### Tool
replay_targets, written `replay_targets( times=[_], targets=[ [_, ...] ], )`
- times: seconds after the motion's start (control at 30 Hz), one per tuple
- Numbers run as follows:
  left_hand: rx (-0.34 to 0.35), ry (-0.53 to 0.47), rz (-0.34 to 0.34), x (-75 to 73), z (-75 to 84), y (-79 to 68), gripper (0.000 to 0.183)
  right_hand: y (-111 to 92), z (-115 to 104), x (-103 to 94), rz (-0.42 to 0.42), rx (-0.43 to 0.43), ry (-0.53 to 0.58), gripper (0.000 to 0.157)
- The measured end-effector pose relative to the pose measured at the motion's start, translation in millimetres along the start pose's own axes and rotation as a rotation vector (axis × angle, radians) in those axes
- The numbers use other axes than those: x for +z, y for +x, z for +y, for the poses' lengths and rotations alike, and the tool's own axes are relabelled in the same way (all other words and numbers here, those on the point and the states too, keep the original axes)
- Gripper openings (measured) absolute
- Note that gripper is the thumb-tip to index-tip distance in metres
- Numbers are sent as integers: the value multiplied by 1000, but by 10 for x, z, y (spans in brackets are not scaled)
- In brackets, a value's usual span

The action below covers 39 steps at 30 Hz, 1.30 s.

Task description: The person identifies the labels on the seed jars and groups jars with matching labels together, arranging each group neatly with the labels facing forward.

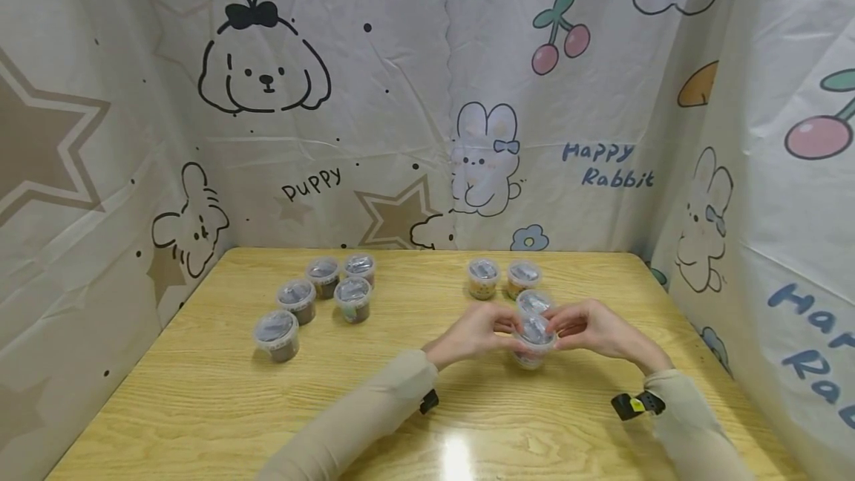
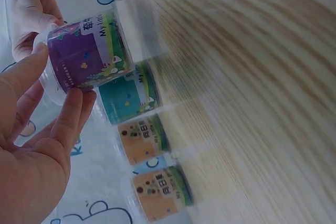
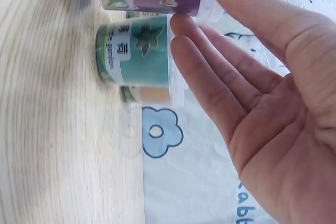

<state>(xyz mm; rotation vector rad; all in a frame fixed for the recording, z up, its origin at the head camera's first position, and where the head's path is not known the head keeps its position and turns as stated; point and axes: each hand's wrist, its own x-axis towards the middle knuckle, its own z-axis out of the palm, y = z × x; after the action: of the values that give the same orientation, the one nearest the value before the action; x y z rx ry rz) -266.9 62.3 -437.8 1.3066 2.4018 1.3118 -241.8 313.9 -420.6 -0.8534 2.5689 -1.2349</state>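
Both hands are at a small lidded plastic cup with a purple label (image 2: 86, 56), at the right of the table. My left hand (image 1: 476, 331) pinches its lid rim between thumb and fingers. From the other side my right hand (image 1: 594, 329) grips the same rim, the thumb near and the fingers behind. Just behind stands a similar cup with a green label (image 3: 139, 51), close to the right fingertips. Two cups with orange labels, one at the left (image 1: 483, 278) and one at the right (image 1: 524, 278), stand farther back.
On the left of the wooden table (image 1: 200, 407) several lidded cups with dark contents stand in a loose group, the nearest cup (image 1: 277, 335) toward the front. A printed cloth (image 1: 401, 58) hangs behind the table and along both sides.
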Motion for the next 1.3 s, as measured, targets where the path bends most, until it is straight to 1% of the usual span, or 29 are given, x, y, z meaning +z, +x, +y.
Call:
replay_targets(
  times=[0.17, 0.27, 0.43, 0.57, 0.73, 0.9, 1.07, 1.3],
  targets=[
    [-45, 9, -10, 75, 39, 88, 16, -54, 51, -66, -21, 16, 7, 26],
    [-70, 6, -20, 117, 66, 119, 15, -80, 77, -101, -47, 23, 32, 26],
    [-79, 38, -27, 179, 87, 145, 11, -104, 124, -136, -78, 51, 74, 29],
    [-86, 47, -32, 222, 77, 153, 11, -116, 169, -140, -91, 69, 67, 30],
    [-90, 58, -37, 233, 92, 152, 11, -126, 201, -143, -94, 77, 53, 29],
    [-72, 88, -31, 246, 75, 149, 11, -130, 202, -144, -100, 91, 59, 27],
    [-41, 98, -29, 263, 68, 150, 10, -145, 177, -155, -107, 85, 62, 28],
    [-36, 110, -28, 268, 74, 145, 9, -154, 173, -156, -114, 93, 58, 27]
  ],
)
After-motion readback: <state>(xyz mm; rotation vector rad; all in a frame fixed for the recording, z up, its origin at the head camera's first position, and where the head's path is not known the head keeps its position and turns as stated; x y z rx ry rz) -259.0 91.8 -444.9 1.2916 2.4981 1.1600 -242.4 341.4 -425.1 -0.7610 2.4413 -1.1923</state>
